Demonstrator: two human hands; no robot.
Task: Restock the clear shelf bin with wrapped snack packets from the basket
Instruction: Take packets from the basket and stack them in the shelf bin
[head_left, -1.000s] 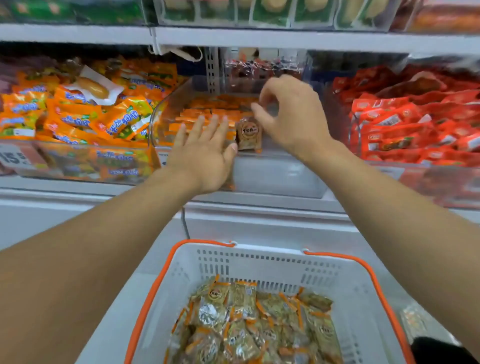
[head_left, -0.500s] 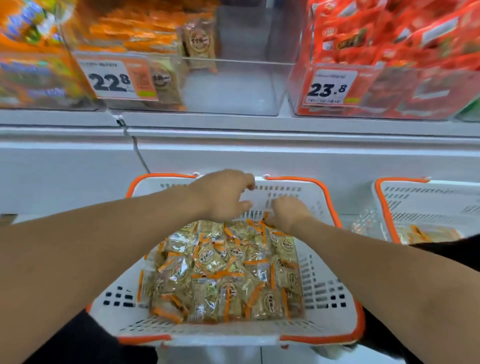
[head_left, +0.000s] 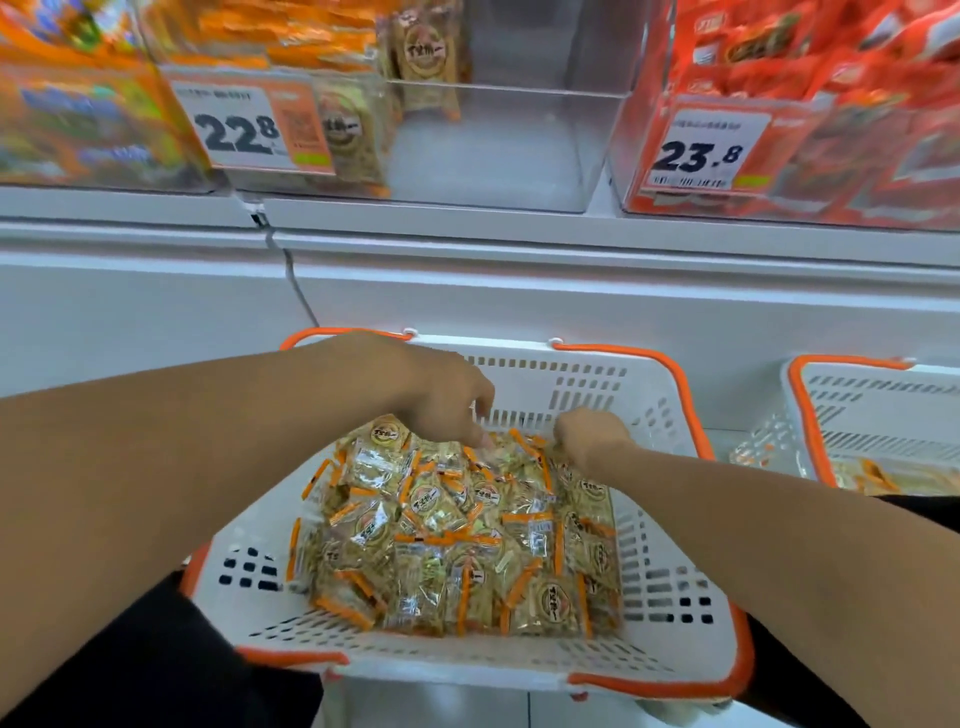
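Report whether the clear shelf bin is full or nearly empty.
Nearly empty: the clear shelf bin shows a few packets at its left, the rest bare.

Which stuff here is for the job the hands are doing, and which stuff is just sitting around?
For the job:
- left hand and right hand, both down in the packets
- wrapped snack packets
- white basket holding them
- clear shelf bin, mostly bare

Just sitting around:
- red packets
- orange packets
- second basket
- price tags 22.8 and 23.8
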